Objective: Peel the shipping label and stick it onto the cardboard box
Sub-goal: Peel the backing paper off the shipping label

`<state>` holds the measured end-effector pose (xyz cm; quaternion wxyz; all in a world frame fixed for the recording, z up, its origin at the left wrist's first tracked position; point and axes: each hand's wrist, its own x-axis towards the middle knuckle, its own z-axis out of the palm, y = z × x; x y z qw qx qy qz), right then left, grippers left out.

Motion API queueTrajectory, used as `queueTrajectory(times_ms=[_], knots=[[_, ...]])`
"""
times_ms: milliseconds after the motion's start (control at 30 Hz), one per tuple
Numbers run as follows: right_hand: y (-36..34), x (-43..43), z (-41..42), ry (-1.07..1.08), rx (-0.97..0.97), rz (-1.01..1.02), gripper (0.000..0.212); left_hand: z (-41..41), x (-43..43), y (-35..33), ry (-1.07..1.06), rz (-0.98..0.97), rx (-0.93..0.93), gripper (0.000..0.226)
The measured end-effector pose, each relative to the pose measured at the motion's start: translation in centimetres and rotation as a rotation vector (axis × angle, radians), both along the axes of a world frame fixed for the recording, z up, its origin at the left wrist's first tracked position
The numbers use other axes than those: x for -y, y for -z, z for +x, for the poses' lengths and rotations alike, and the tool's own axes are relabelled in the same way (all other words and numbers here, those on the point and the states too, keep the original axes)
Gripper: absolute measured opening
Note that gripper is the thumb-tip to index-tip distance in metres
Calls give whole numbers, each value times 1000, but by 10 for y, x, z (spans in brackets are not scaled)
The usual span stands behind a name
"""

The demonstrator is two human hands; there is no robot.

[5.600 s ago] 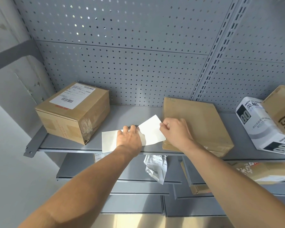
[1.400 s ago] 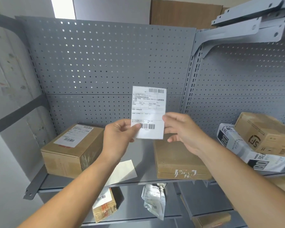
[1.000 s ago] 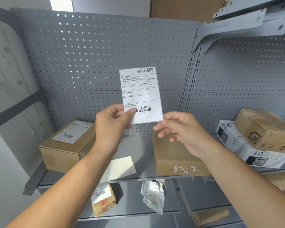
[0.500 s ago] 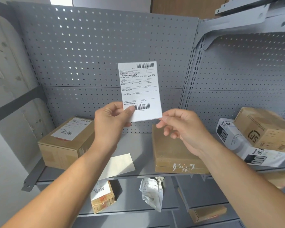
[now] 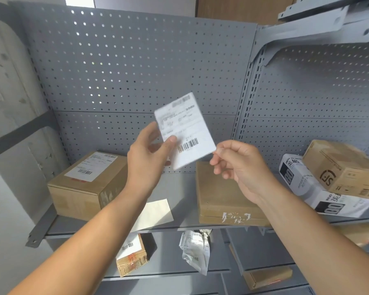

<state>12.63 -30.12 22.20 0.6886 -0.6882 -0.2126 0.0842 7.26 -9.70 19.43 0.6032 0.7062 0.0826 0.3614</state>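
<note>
I hold the white shipping label (image 5: pixel 186 128) up in front of the grey pegboard, tilted and motion-blurred, barcode near its lower edge. My left hand (image 5: pixel 148 154) pinches its left edge with the thumb on the printed face. My right hand (image 5: pixel 240 165) pinches its lower right corner. Below the label, a flat unlabelled cardboard box (image 5: pixel 224 194) lies on the shelf (image 5: pixel 179 188). The peeled backing sheet (image 5: pixel 156 211) lies on the shelf near its front edge, partly behind my left forearm.
A labelled cardboard box (image 5: pixel 87 184) sits at the shelf's left end. To the right lean a white printed carton (image 5: pixel 320 188) and a brown box (image 5: pixel 345 169). Lower shelves hold a small labelled parcel (image 5: pixel 131 255), crumpled paper (image 5: pixel 195 250) and a flat box (image 5: pixel 266 277).
The label has tilted clockwise and dropped slightly, now blurred. My left hand shifted right and its fingers spread along the label's left edge; my right hand stays at the lower right corner.
</note>
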Motion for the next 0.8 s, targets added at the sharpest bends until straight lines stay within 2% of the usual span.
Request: queueTrajectory(times_ms=[33,100,200,333,500,600,800], knots=[[0,1,0,4,4,10,17,1,-3,1,-67,80,-14,57],[0,2,0,12,13,23,16,0,-5,2,-167,254,-44,61],[0,4,-1,23,12,45,15,-5,1,-3,-192,474,3,44],[1,1,-3,30,62,5,17,-11,22,-11,-94,599,187,9],[1,-3,-7,72,217,-46,22,-16,47,-15,244,368,95,15],[3,-2,-9,100,323,-69,19,-16,49,-13,271,284,77,12],[6,-2,-11,58,411,-84,17,-17,47,-11,292,160,48,10]])
